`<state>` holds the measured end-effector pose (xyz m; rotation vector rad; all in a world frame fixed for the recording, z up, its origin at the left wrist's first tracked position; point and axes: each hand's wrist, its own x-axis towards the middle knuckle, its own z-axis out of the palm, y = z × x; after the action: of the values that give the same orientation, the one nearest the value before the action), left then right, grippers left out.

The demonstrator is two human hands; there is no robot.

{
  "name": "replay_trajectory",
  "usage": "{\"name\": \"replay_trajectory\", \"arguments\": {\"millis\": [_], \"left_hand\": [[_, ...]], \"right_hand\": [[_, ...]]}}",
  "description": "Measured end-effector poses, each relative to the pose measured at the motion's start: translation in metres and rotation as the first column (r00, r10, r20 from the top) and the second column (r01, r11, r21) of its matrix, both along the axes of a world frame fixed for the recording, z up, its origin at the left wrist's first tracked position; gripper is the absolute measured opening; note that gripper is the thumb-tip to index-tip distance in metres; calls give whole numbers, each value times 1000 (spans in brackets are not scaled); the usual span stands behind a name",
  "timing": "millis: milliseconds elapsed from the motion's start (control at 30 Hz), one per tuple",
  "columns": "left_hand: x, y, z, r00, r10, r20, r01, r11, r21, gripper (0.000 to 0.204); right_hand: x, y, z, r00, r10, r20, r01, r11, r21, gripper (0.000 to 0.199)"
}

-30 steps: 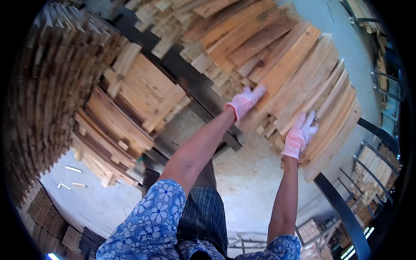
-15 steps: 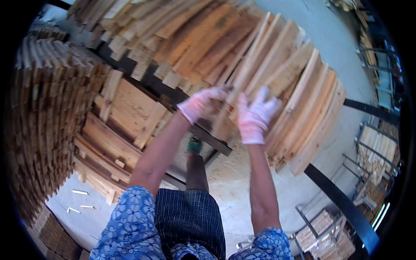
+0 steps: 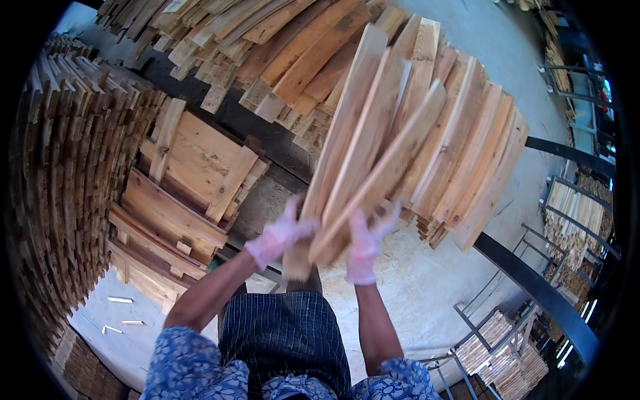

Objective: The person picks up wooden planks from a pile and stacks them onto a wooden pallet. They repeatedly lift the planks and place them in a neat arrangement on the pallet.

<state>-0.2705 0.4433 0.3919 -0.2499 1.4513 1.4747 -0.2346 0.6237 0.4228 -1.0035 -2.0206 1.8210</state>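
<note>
Both gloved hands gripped a bundle of wooden slats point(image 3: 373, 147), lifted and tilted up to the right. Left hand point(image 3: 279, 235) closed around its lower left edge; right hand point(image 3: 368, 245) clasped the lower right edge. Leaning planks point(image 3: 480, 160) stood just behind; stacked boards point(image 3: 180, 193) lay left of the left hand.

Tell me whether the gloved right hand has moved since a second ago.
Yes. The right hand in its pale pink glove left the leaning row of pale wooden slats and came inward beside the left hand, now gripping a bundle of wooden slats.
</note>
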Motion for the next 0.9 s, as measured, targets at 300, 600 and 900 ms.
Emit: {"name": "replay_trajectory", "arguments": {"millis": [300,600,900], "left_hand": [[30,28,-80,906,341,252,-391,901,187,101],[107,-67,-48,960,235,154,-222,970,-97,103],[138,-189,-99,367,919,143,-896,390,-214,114]], "right_hand": [[32,46,-64,924,190,332,-10,880,-475,72],[84,-62,-21,863,423,278,-283,859,-428,70],[-19,-225,-78,328,854,403,-823,468,-322,60]]}}
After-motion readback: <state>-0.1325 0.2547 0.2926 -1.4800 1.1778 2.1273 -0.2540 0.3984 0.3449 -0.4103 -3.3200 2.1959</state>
